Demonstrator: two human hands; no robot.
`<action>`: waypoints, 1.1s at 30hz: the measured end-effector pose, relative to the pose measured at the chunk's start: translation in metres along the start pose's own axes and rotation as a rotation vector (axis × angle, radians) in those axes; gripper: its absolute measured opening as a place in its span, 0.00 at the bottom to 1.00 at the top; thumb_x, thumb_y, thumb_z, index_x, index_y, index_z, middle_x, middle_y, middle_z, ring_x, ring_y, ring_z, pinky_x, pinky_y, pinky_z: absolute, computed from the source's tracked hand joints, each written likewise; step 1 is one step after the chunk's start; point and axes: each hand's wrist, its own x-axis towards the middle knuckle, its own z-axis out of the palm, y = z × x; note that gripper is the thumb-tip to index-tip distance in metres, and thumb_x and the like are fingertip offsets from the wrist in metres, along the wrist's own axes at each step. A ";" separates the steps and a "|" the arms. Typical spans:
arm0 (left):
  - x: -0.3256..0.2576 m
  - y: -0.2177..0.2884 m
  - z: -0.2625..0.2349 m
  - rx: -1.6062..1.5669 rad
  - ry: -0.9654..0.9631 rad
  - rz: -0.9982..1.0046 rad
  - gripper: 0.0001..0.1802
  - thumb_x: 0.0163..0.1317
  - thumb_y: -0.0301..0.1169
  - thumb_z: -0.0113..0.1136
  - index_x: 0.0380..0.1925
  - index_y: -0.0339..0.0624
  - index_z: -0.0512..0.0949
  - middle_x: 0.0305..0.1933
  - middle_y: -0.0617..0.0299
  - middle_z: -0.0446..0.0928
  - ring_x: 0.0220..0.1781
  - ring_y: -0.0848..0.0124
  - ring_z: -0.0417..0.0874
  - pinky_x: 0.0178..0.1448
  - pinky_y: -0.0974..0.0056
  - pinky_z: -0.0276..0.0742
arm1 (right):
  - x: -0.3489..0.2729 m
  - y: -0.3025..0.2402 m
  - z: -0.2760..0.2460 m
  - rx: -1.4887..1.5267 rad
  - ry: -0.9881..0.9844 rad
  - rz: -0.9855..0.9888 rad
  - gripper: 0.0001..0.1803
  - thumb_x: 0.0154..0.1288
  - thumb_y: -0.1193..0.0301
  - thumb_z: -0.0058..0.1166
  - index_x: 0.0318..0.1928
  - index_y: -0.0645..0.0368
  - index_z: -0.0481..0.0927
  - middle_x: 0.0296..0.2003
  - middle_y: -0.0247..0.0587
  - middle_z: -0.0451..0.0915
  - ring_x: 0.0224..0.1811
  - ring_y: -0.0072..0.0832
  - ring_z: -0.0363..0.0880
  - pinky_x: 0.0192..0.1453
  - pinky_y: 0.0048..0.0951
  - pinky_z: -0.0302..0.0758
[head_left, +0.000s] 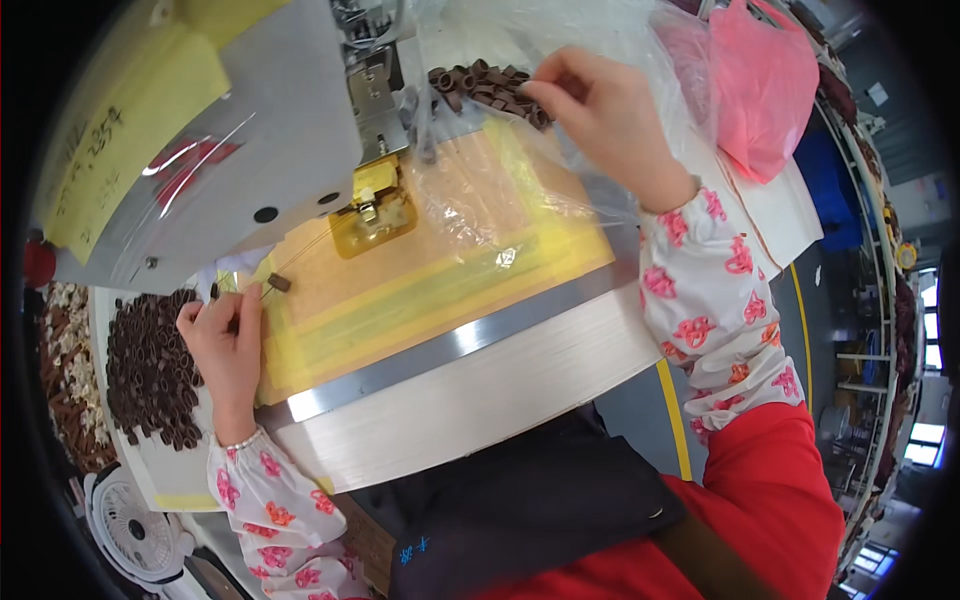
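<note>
My left hand (225,335) is by the left edge of the sewing bed, its fingers closed together. A small brown loop (279,282) lies just past its fingertips, with thin threads running from there toward the presser foot (368,211). What those fingers hold is hidden. At the far side, my right hand (612,115) reaches to a pile of brown loops (488,88), thumb and forefinger pinched at the pile's right edge. Whether a loop is between them is too small to tell. The sewing machine (300,120) stands at the upper left, over a yellow-taped board (400,290).
A larger heap of dark brown loops (155,370) lies left of my left hand. Clear plastic sheeting (460,185) covers part of the board. A pink bag (760,90) sits at the far right, and a white fan (132,525) at the lower left. The table edge (480,400) curves before me.
</note>
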 end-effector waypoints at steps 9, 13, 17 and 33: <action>0.017 0.057 0.016 0.012 -0.158 0.144 0.16 0.59 0.29 0.50 0.48 0.37 0.72 0.46 0.51 0.75 0.51 0.56 0.69 0.55 0.61 0.62 | -0.008 0.049 0.004 -0.192 -0.132 0.068 0.08 0.51 0.75 0.57 0.31 0.67 0.75 0.22 0.44 0.78 0.23 0.30 0.76 0.31 0.26 0.73; 0.022 0.081 0.045 -0.236 -0.130 0.016 0.17 0.55 0.26 0.52 0.44 0.31 0.67 0.39 0.46 0.72 0.46 0.49 0.69 0.50 0.53 0.63 | -0.004 0.050 0.016 -0.222 -0.148 0.011 0.09 0.48 0.78 0.53 0.33 0.66 0.74 0.23 0.47 0.77 0.24 0.36 0.76 0.31 0.29 0.73; 0.026 0.076 0.059 -0.214 -0.073 -0.025 0.12 0.55 0.26 0.54 0.36 0.32 0.68 0.34 0.46 0.71 0.39 0.51 0.69 0.43 0.53 0.65 | -0.005 0.036 0.010 -0.304 -0.132 0.040 0.11 0.47 0.79 0.51 0.36 0.64 0.74 0.23 0.45 0.75 0.24 0.34 0.74 0.30 0.30 0.71; 0.026 0.072 0.041 -0.760 -0.228 -0.286 0.08 0.62 0.26 0.46 0.35 0.35 0.73 0.32 0.63 0.74 0.34 0.77 0.72 0.40 0.73 0.67 | -0.026 -0.061 0.078 0.940 -0.607 0.527 0.10 0.54 0.83 0.49 0.39 0.68 0.71 0.32 0.39 0.76 0.34 0.21 0.78 0.38 0.19 0.75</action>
